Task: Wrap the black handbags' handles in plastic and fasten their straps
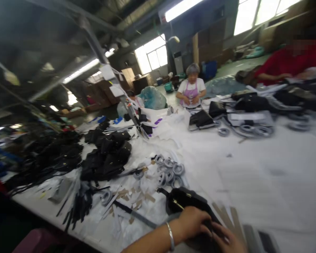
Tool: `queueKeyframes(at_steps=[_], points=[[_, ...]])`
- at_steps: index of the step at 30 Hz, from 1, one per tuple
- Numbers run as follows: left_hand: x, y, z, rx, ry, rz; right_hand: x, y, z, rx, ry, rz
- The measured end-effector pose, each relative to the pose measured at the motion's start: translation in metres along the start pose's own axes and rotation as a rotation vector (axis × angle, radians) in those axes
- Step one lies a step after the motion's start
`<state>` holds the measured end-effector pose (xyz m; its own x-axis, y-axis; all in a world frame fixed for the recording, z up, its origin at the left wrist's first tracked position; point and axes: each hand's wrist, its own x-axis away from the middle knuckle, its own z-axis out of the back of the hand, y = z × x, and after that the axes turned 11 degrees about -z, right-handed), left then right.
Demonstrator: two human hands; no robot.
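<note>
A black bag (pixel 183 198) with gold-coloured zip parts lies at the near edge of the white table. My left hand (pixel 193 221), a silver bangle at its wrist, has its fingers curled over the bag's near side. Close beside it, my right hand (pixel 228 239) grips the same side, and the fingertips of both hands nearly meet. The lower part of the bag is hidden under my hands and partly cut off by the frame. A dark grey strap (pixel 137 214) stretches leftward from near my left wrist.
Rolls of grey tape (pixel 171 170) and brown scraps (pixel 137 200) lie beyond the bag. Black bags are heaped (pixel 107 151) to the left, near dark strips (pixel 81 203). A metal post (pixel 131 112) rises from the table. Co-workers (pixel 191 89) sit across it.
</note>
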<state>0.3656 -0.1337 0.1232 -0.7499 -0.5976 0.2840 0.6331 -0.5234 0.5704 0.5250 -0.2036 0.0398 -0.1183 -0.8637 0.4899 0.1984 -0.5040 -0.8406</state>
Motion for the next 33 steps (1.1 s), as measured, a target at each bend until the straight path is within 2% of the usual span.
queueKeyframes(at_steps=[1, 3, 7, 16, 26, 33], points=[[0.001, 0.000, 0.000, 0.016, -0.007, -0.019, 0.005, -0.001, 0.002, 0.014, -0.032, 0.006], [0.001, -0.002, -0.002, 0.036, -0.014, -0.056, 0.009, -0.004, 0.004, 0.013, 0.005, -0.028], [-0.003, -0.004, -0.007, 0.053, -0.049, -0.124, 0.004, -0.009, 0.013, 0.021, -0.009, -0.074], [-0.002, 0.009, -0.015, -0.090, -0.064, -0.143, 0.003, -0.006, 0.033, -0.028, -0.102, -0.114], [-0.014, -0.005, -0.019, -0.058, -0.105, -0.210, 0.002, 0.008, 0.025, -0.185, -0.238, -0.118], [-0.012, -0.002, -0.017, -0.054, -0.109, -0.230, 0.001, 0.013, 0.029, -0.119, -0.326, -0.113]])
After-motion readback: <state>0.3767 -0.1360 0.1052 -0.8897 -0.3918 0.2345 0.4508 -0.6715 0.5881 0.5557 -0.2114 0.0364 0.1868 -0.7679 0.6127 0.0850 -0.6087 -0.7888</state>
